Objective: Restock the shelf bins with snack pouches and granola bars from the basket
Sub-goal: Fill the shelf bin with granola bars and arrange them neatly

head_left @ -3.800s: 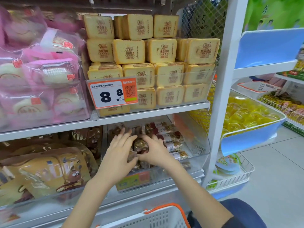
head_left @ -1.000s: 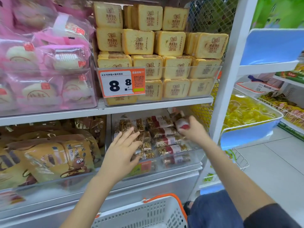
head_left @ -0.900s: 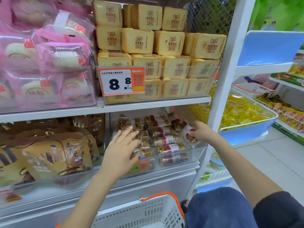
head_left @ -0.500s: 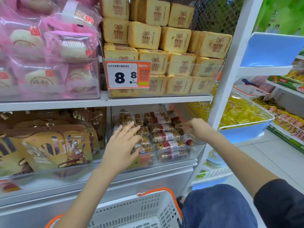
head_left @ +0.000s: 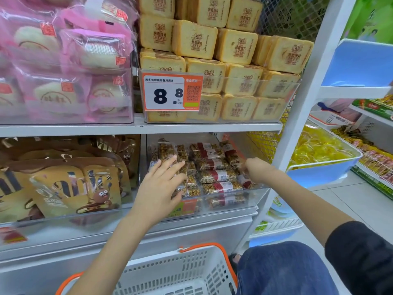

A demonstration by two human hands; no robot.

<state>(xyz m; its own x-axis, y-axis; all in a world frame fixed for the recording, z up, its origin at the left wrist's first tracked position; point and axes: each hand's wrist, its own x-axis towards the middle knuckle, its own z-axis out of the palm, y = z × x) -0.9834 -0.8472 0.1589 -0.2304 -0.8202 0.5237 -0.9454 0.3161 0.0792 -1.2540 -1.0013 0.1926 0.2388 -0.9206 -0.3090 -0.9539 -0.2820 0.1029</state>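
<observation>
Granola bars [head_left: 214,175] in clear wrappers with red labels lie in rows inside a clear bin [head_left: 225,202] on the lower shelf. My left hand [head_left: 161,184] rests on the bin's left column of bars with straight, spread fingers. My right hand [head_left: 257,170] is at the bin's right end, its fingers curled down against the bars there; whether they pinch one is hidden. Brown and gold snack pouches [head_left: 72,188] fill the bin to the left. The white basket [head_left: 176,271] with an orange rim sits below my arms.
Stacked toast packs [head_left: 212,60] and a price tag [head_left: 172,92] fill the shelf above, with pink pastry bags [head_left: 63,60] to their left. A white upright [head_left: 302,103] stands to the right of the bin. Beyond it is a blue bin [head_left: 319,173] of yellow packs.
My right hand carried a bar to the bin's right end and lowered it among the others. My left hand has stayed on the left column. The view moved slightly closer.
</observation>
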